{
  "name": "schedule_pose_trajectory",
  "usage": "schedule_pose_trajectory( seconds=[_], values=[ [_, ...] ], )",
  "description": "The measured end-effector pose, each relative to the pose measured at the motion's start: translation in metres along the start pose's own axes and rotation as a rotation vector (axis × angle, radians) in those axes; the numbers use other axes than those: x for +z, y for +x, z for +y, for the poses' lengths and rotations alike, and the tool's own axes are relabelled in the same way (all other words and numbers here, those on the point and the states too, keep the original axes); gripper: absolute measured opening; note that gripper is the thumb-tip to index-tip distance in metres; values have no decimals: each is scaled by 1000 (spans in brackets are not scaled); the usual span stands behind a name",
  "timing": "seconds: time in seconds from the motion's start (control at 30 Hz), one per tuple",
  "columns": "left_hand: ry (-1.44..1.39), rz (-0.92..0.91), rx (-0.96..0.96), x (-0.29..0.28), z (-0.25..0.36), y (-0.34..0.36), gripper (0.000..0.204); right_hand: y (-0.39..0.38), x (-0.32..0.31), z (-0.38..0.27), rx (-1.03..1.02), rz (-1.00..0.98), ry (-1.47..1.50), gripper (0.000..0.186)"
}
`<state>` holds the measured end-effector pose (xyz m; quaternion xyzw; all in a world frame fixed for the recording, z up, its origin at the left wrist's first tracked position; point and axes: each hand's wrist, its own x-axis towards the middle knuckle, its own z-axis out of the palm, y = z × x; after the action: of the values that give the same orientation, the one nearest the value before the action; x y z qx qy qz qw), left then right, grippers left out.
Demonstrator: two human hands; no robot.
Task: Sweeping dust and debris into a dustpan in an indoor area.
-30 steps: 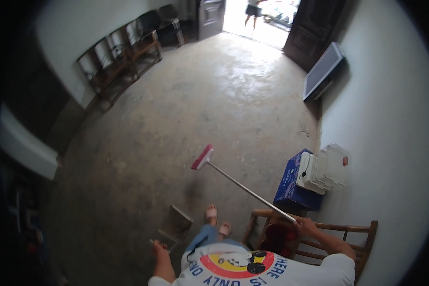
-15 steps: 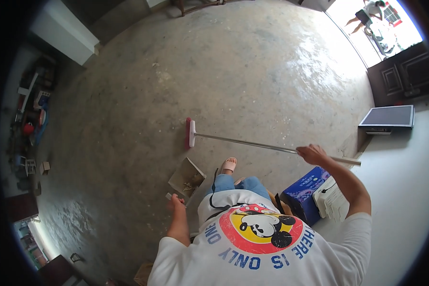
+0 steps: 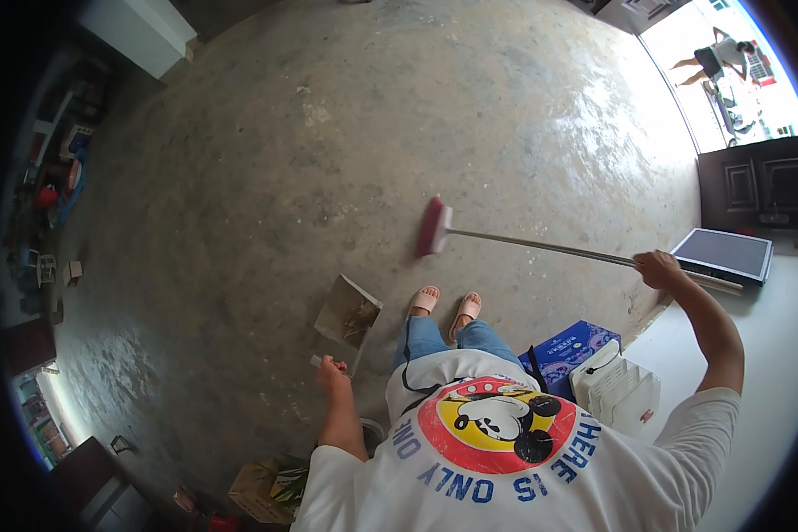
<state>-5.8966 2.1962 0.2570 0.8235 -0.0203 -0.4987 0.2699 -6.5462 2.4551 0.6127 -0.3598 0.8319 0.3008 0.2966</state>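
Observation:
My right hand (image 3: pixel 658 269) is wrapped round the metal handle of a broom (image 3: pixel 541 244), near its upper end. The broom's pink and white head, with dark red bristles, is ahead of my feet and slightly blurred. Low on the left, my left hand (image 3: pixel 333 374) is closed on the handle of a dustpan (image 3: pixel 335 310). Some brownish debris lies in the dustpan, whose open side faces away from me. A gap of bare floor separates the broom head from the dustpan.
A blue patterned box (image 3: pixel 566 355) and a white plastic appliance (image 3: pixel 616 390) stand to my right. A flat screen (image 3: pixel 723 254) is by the right wall, near a dark door (image 3: pixel 762 182). Beyond the doorway a person (image 3: pixel 716 60) stands outside. A cardboard box (image 3: pixel 259 489) sits at lower left.
My right hand has moved to the right, carrying the broom head rightward, away from the dustpan. The left hand still holds the dustpan. Both my sandalled feet now show.

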Motion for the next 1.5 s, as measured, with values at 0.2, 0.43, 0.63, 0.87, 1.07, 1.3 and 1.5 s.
schedule_pose_trajectory(
  seconds=[0.2, 0.43, 0.63, 0.87, 1.07, 1.3, 1.5],
  values=[
    [-38, -88, -45, 22, -20, 6, 18, -28, -2, 59, 203, 0, -147, 18],
    [-53, -138, -36, 53, -40, 25, 22, -84, -14, 93, 179, 271, -121, 15],
    [-74, -230, -63, 75, -45, 32, 21, -62, 26, 48, 73, 359, 232, 17],
    [4, -315, -168, 96, -50, 44, 15, 39, 64, -108, -78, 159, 442, 23],
    [-32, -485, -198, 100, -60, 53, 16, 105, 63, -206, -188, -1, 682, 28],
    [8, -426, -283, 113, -48, 44, 23, 109, 41, -191, -150, -680, 1008, 67],
    [931, -107, 229, 165, -1, -53, 49, 97, -9, -149, -294, -882, 1513, 74]
  ],
)
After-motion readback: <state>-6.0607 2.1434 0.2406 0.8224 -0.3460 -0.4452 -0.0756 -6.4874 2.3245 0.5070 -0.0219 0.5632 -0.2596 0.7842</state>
